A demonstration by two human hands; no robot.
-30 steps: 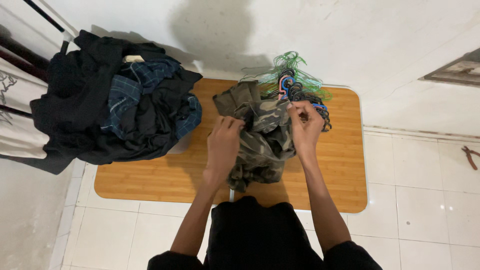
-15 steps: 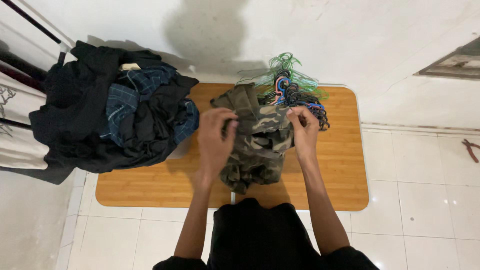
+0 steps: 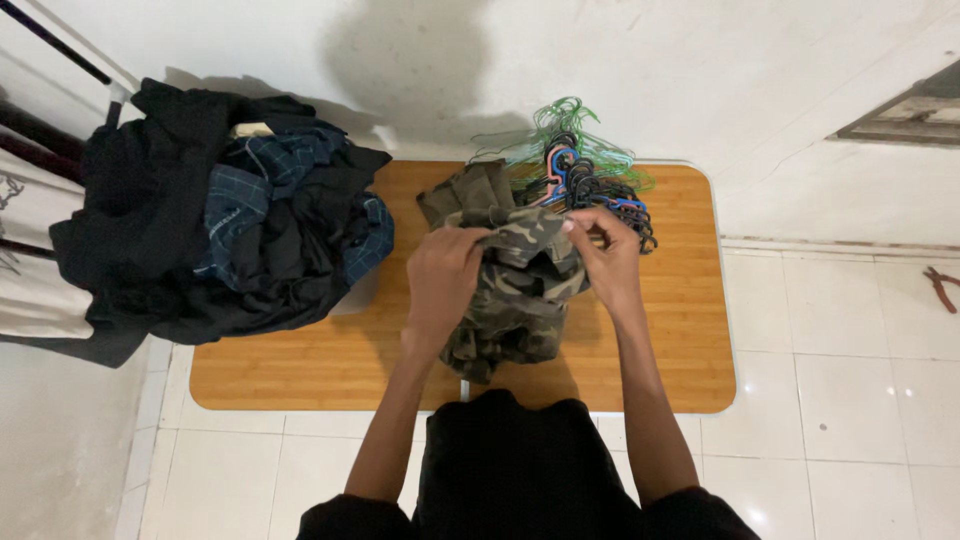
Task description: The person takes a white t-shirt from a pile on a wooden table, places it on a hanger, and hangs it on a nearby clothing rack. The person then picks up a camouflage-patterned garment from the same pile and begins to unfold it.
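A crumpled camouflage garment (image 3: 515,300) lies in the middle of a low wooden table (image 3: 660,340). My left hand (image 3: 442,285) grips its upper left edge. My right hand (image 3: 605,255) pinches the cloth at the upper right. Both hands hold the same fold of fabric up off the pile, close together. A heap of plastic hangers (image 3: 575,175) in green, blue and black lies just behind the garment, touching it near my right hand.
A big pile of dark clothes with blue plaid pieces (image 3: 225,225) covers the table's left end and hangs over it. A white wall runs behind. White floor tiles (image 3: 850,400) lie right and in front. A small reddish tool (image 3: 940,288) rests on the floor at far right.
My hands have come closer together on the garment's top edge and lifted a fold of it. The garment has bunched up slightly; the view has shifted a little.
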